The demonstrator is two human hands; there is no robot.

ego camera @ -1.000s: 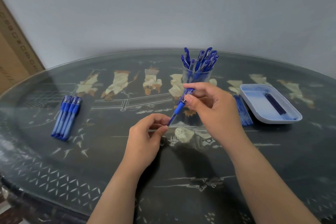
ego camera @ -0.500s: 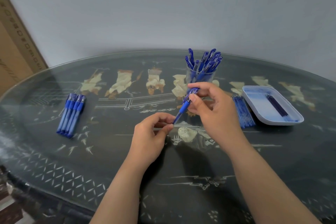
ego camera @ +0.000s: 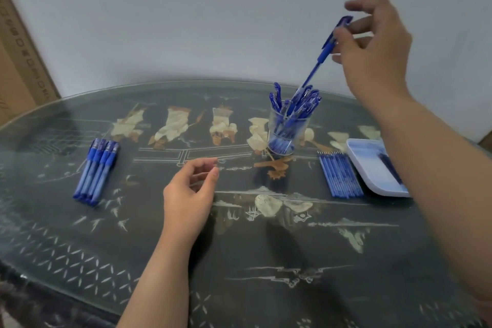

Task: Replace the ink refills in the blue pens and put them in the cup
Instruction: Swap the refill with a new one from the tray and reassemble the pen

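soft, even, slightly dim light. faint shadows and pale reflections on the glass table top. wide-angle bending at edges; mild overall softness.

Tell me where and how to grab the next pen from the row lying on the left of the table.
Take the rightmost pen of the row, the one nearest the free left hand. The pens lie flat and touch side by side, so only its right flank is open. Come from above and the right, roll it clear, then pinch mid-barrel.
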